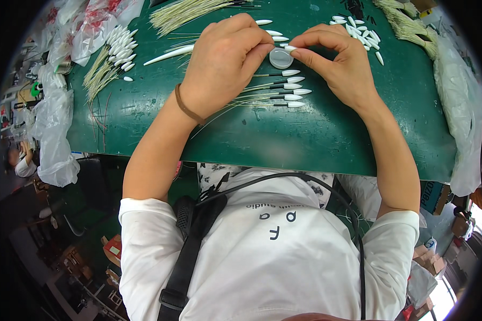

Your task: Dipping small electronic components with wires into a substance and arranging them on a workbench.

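Over the far middle of the green table, my left hand is closed in a pinch; what its fingertips hold is mostly hidden. Facing it, my right hand pinches a small white pointed tip between thumb and forefinger. The two hands' fingertips nearly meet above a small round clear cup. Just nearer than the cup lie several pale thin stems with black sleeves and white tips, tips pointing right. A long white tapered piece pokes out left of my left hand. More white tips show beyond my fingers.
At the left lies a bundle of white-tipped stems, near clear plastic bags. A loose pile of white tips lies far right. Bare stem bundles lie at the back and the right corner. Plastic sheeting drapes the right edge.
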Action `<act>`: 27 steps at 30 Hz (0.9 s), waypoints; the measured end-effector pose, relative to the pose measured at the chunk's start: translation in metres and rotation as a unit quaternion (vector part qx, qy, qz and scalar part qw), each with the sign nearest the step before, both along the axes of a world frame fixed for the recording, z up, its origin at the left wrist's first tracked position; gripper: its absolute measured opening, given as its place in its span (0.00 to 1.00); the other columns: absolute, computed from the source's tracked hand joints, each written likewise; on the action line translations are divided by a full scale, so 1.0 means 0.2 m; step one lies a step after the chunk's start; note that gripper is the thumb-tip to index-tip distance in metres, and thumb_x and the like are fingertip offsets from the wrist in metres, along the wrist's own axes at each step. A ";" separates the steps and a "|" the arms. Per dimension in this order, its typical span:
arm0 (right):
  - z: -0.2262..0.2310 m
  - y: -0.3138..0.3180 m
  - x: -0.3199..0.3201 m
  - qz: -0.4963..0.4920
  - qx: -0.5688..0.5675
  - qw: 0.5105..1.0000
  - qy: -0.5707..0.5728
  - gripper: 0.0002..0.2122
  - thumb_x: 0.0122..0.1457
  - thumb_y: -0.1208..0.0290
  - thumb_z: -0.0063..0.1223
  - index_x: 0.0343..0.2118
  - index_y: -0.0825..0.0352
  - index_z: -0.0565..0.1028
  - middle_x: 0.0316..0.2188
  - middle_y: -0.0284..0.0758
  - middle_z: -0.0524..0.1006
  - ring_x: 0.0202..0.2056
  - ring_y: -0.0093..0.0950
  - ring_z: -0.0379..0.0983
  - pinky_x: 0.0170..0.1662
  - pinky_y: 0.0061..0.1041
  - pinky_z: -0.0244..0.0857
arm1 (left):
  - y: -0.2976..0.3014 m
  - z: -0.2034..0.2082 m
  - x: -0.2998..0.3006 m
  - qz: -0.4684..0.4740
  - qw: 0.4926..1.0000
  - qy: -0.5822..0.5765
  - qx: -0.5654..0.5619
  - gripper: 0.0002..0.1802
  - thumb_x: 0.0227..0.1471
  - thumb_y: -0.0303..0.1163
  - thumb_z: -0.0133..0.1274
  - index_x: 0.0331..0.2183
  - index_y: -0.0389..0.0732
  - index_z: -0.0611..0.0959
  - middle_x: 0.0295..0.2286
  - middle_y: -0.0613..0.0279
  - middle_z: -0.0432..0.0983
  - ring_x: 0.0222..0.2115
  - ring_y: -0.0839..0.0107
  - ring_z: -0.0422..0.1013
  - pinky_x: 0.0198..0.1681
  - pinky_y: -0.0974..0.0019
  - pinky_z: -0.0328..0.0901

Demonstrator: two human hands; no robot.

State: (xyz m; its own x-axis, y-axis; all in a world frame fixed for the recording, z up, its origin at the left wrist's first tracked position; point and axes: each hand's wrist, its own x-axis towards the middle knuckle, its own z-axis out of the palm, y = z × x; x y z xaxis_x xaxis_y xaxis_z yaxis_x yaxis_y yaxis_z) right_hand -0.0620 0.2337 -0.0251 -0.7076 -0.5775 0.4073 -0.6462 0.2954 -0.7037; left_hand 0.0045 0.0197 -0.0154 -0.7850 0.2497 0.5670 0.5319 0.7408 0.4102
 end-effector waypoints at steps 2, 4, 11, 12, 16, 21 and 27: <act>0.01 0.01 -0.01 -0.006 -0.005 1.000 0.026 0.07 0.52 0.70 0.65 0.33 0.64 0.83 0.31 0.30 0.81 0.37 0.27 0.70 0.43 0.25 0.64 | 0.00 -0.01 -0.01 -0.009 0.999 -0.016 0.046 0.02 0.49 0.27 0.59 0.27 0.39 0.83 0.25 0.59 0.73 0.29 0.58 0.71 0.33 0.57 0.64; 0.04 0.03 -0.03 -0.034 -0.017 0.998 0.056 0.09 0.52 0.68 0.65 0.36 0.63 0.83 0.33 0.30 0.81 0.38 0.28 0.71 0.43 0.25 0.64 | -0.04 -0.01 -0.05 0.027 0.999 0.043 0.007 0.02 0.48 0.26 0.60 0.26 0.39 0.83 0.25 0.58 0.73 0.30 0.57 0.71 0.34 0.57 0.65; 0.05 0.18 -0.18 -0.115 -0.050 0.990 -0.068 0.09 0.59 0.66 0.62 0.41 0.62 0.83 0.29 0.19 0.78 0.27 0.10 0.63 0.32 0.11 0.56 | -0.13 -0.08 -0.17 0.073 0.993 0.040 -0.078 0.05 0.49 0.29 0.62 0.30 0.39 0.86 0.27 0.59 0.76 0.30 0.60 0.73 0.33 0.62 0.66; 0.05 0.20 -0.20 -0.123 -0.045 0.990 -0.060 0.09 0.59 0.66 0.62 0.40 0.62 0.83 0.29 0.19 0.78 0.27 0.09 0.63 0.32 0.11 0.56 | -0.13 -0.08 -0.17 0.067 0.992 0.048 -0.098 0.05 0.49 0.29 0.62 0.30 0.38 0.86 0.27 0.59 0.76 0.30 0.60 0.73 0.33 0.61 0.66; 0.00 0.34 -0.38 -0.108 0.048 0.987 0.108 0.07 0.58 0.71 0.61 0.38 0.67 0.82 0.30 0.24 0.79 0.29 0.16 0.67 0.34 0.17 0.60 | -0.14 -0.05 -0.16 0.074 0.994 0.033 -0.076 0.06 0.49 0.28 0.62 0.31 0.38 0.86 0.28 0.59 0.77 0.31 0.60 0.73 0.33 0.62 0.66; 0.00 0.22 -0.27 -0.088 0.166 0.956 0.225 0.06 0.56 0.73 0.59 0.36 0.66 0.80 0.34 0.33 0.75 0.38 0.34 0.69 0.44 0.28 0.63 | -0.32 0.00 -0.19 0.102 0.994 -0.027 -0.008 0.07 0.51 0.30 0.60 0.35 0.39 0.85 0.31 0.61 0.77 0.29 0.67 0.72 0.34 0.67 0.66; -0.01 0.20 -0.25 -0.078 0.231 0.946 0.213 0.03 0.59 0.75 0.54 0.34 0.67 0.75 0.31 0.39 0.74 0.40 0.39 0.71 0.45 0.36 0.65 | -0.33 0.06 -0.28 0.141 0.983 -0.005 -0.115 0.03 0.42 0.26 0.62 0.25 0.39 0.84 0.26 0.55 0.74 0.32 0.54 0.72 0.36 0.55 0.66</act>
State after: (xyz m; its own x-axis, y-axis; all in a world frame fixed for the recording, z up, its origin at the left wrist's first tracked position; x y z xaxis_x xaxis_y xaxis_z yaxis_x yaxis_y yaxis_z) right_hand -0.1114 0.2742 -0.0266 -0.6279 -0.6649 0.4046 -0.7647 0.6237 -0.1619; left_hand -0.0523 -0.0456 -0.0044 -0.8471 0.1427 0.5119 0.2893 0.9319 0.2190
